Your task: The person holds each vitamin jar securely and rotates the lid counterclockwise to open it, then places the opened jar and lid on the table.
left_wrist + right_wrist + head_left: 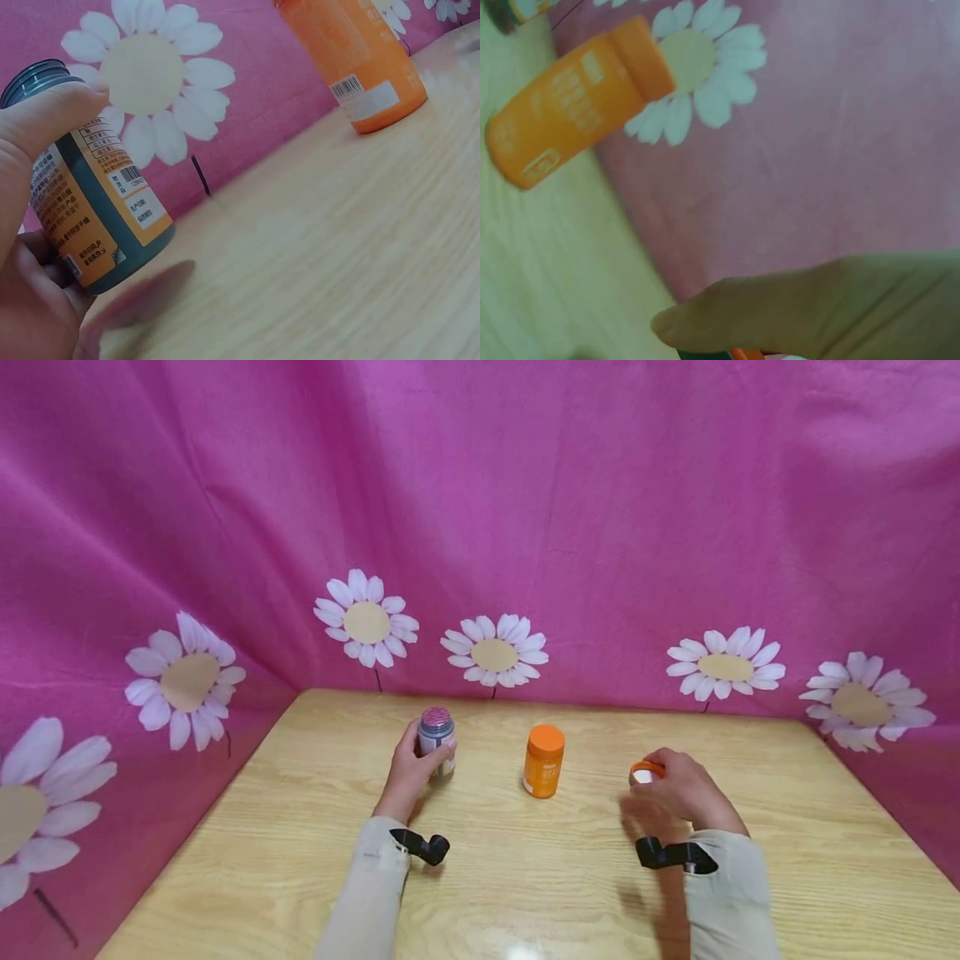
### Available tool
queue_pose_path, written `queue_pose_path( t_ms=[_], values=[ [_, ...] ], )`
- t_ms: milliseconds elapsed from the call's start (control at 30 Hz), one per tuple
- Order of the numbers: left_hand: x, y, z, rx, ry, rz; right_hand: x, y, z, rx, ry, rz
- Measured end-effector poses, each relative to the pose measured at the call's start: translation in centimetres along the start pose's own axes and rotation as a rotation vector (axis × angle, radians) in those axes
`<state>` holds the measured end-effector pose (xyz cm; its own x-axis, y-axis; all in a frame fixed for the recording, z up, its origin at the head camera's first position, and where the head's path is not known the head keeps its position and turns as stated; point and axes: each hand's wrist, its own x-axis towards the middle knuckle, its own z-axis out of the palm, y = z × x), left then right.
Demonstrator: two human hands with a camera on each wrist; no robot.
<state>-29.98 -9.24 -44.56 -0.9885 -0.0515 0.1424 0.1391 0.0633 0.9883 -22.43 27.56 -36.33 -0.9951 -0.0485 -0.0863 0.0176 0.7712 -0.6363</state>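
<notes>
My left hand point(407, 778) grips a dark green bottle point(436, 742) with an orange and white label. A pink patterned seal shows at its mouth, and its threaded neck point(41, 77) is bare of a lid. Between my hands an orange bottle point(542, 772) stands upright on the table with its orange cap on. Over to the right, my right hand point(693, 789) pinches a lid point(643, 776) with an orange rim and a white inside. In the right wrist view my thumb point(742, 311) hides most of that lid.
The wooden table point(517, 868) carries both bottles. A pink cloth point(585, 510) with white daisies hangs behind the table and along its sides. Each sleeve has a black wrist camera point(423, 845) strapped on.
</notes>
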Motion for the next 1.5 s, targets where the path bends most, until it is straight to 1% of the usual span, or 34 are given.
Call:
queue_pose_path(
  t_ms=[267, 400, 500, 667, 767, 867, 1033, 1200, 1300, 1500],
  values=[
    [0.1, -0.7, 0.2, -0.001, -0.026, -0.013, 0.8, 2.4, 1.1, -0.006, -0.005, 0.031],
    [0.2, -1.1, 0.2, 0.023, -0.025, -0.008, 0.9, 3.1, 1.4, 0.009, -0.007, 0.062],
    [0.4, -1.3, 0.3, 0.035, -0.019, -0.007, 1.0, 3.7, 1.5, -0.014, -0.003, 0.074],
    [0.5, -1.3, 0.0, 0.048, -0.014, -0.012, 1.3, 4.2, 2.0, -0.038, 0.004, 0.07],
    [0.4, -1.4, -0.1, 0.065, 0.004, -0.017, 1.3, 4.3, 2.1, -0.046, 0.004, 0.056],
    [0.3, -1.5, 0.0, 0.067, 0.011, -0.015, 1.2, 4.5, 2.0, -0.054, 0.005, 0.051],
    [0.5, -1.7, 0.4, 0.067, -0.009, 0.003, 0.8, 5.5, 1.2, -0.075, 0.024, 0.046],
    [0.6, -1.8, 0.8, 0.088, -0.008, 0.004, 0.6, 6.3, 0.6, -0.085, 0.014, 0.056],
    [0.5, -1.7, 0.7, 0.112, 0.0, -0.005, 0.8, 6.3, 0.6, -0.097, 0.022, 0.063],
    [0.3, -1.5, 0.8, 0.146, 0.023, -0.009, 1.4, 6.0, 0.9, -0.155, 0.044, 0.081]
  ],
)
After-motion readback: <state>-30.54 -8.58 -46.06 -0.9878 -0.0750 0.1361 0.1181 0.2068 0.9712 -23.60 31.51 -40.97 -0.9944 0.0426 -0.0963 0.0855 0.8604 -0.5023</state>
